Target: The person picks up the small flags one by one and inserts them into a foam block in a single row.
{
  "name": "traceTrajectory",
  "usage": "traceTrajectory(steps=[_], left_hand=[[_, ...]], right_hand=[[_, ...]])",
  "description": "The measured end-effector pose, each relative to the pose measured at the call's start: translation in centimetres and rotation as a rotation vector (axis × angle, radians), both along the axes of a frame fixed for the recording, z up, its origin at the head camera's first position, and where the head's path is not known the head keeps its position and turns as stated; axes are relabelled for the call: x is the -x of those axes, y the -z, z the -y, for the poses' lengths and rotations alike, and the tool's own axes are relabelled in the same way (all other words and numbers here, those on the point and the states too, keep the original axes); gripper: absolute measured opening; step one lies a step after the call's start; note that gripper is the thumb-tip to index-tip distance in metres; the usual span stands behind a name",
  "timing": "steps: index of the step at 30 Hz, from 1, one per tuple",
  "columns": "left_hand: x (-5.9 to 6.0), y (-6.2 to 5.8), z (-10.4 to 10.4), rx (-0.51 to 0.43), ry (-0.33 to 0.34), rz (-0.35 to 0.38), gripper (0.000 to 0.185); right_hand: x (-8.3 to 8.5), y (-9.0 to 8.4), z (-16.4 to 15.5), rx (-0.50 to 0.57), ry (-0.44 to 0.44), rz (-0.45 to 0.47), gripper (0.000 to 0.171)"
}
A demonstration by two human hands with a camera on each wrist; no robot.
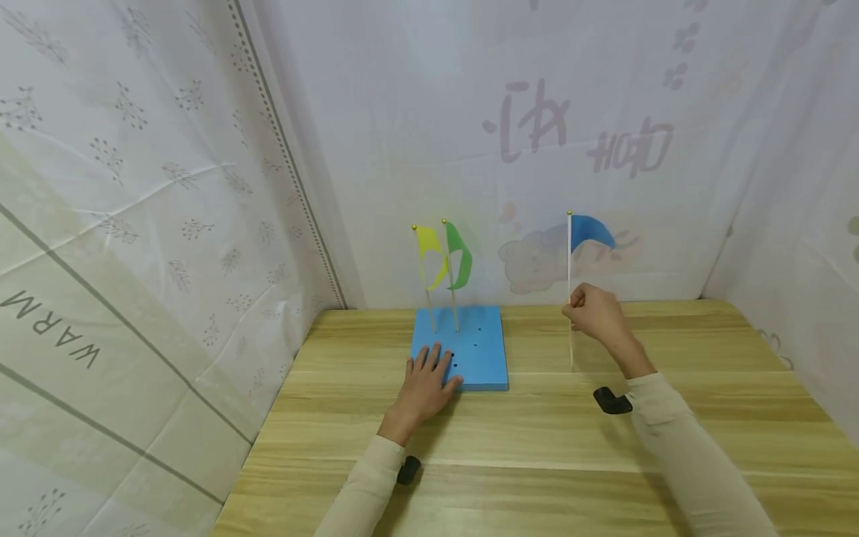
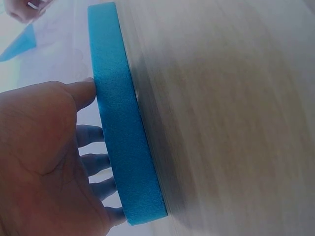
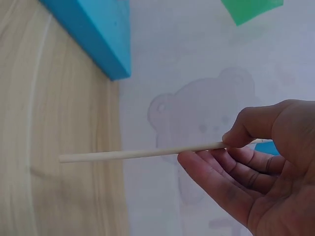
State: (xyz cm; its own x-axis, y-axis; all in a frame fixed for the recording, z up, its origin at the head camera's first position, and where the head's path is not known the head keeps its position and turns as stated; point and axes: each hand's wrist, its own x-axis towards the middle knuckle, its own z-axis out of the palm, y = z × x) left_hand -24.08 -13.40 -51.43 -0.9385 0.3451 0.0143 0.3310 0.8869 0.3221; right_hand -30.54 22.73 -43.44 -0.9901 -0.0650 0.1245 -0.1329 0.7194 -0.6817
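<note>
A blue foam block [image 1: 470, 347] with small holes lies on the wooden table [image 1: 537, 440]. A yellow flag [image 1: 430, 255] and a green flag [image 1: 459, 253] stand upright in its far left part. My left hand [image 1: 426, 377] lies flat on the block's near left corner, fingers spread over the block [image 2: 123, 137]. My right hand [image 1: 593, 313] pinches the pale stick [image 3: 142, 153] of a blue flag [image 1: 590, 231] and holds it upright above the table, to the right of the block. The stick's lower end hangs just over the tabletop.
White patterned cloth walls [image 1: 168, 186] close in the table on the left, back and right. A bear print [image 3: 211, 128] shows on the back cloth. Bare wood lies in front of and to the right of the block.
</note>
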Motion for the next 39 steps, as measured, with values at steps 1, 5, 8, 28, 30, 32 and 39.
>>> traceTrajectory(steps=[1,5,8,28,30,32,39], left_hand=[[0.0,0.0,0.0,0.003,-0.001,0.004,0.067],[0.1,0.2,0.1,0.002,-0.002,0.018,0.067],[0.1,0.2,0.1,-0.012,-0.001,0.014,0.067],[0.4,0.7,0.2,-0.012,0.000,0.006,0.067],[0.3,0.4,0.2,-0.016,0.000,0.011,0.067],[0.3,0.3,0.1,-0.013,-0.001,0.011,0.066],[0.3,0.3,0.2,0.016,-0.002,0.014,0.068]], right_hand=[[0.2,-0.1,0.4,0.004,-0.003,-0.002,0.016],[0.9,-0.7,2.0,0.043,-0.012,-0.021,0.014],[1.5,-1.1,3.5,0.068,-0.021,-0.056,0.013],[5.5,0.0,13.2,0.137,-0.142,-0.260,0.008],[5.7,0.4,13.7,0.135,-0.151,-0.282,0.009],[5.9,0.8,14.0,0.124,-0.157,-0.304,0.008],[5.9,2.3,14.3,0.085,-0.184,-0.316,0.008]])
